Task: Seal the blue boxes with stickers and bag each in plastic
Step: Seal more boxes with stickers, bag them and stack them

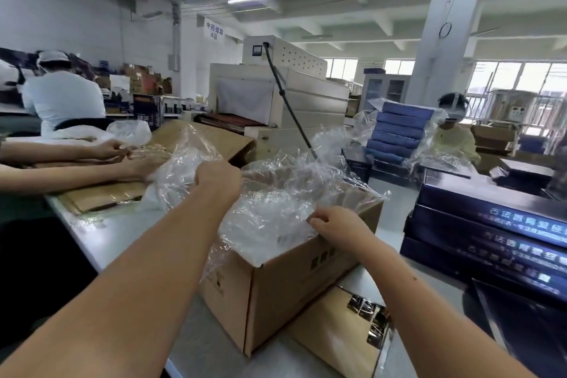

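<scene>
Centre of frame: open cardboard carton (291,294) on the table (101,233), stuffed with crumpled clear plastic bags (276,202). Left hand (218,181) is clenched round a bunch of the plastic at the carton's far left corner. Right hand (336,225) pinches a film edge at the near rim, fingers curled. Both hands are on plastic and neither is on a box. The blue boxes (491,218) sit stacked at the right edge of the frame, apart from the carton, with their long printed faces slanting down toward the lower right. The right hand is the nearer one to them. Judgement: a bag is being pulled free, and it must then travel rightward to the stack, mouth turned toward a box's short end.
</scene>
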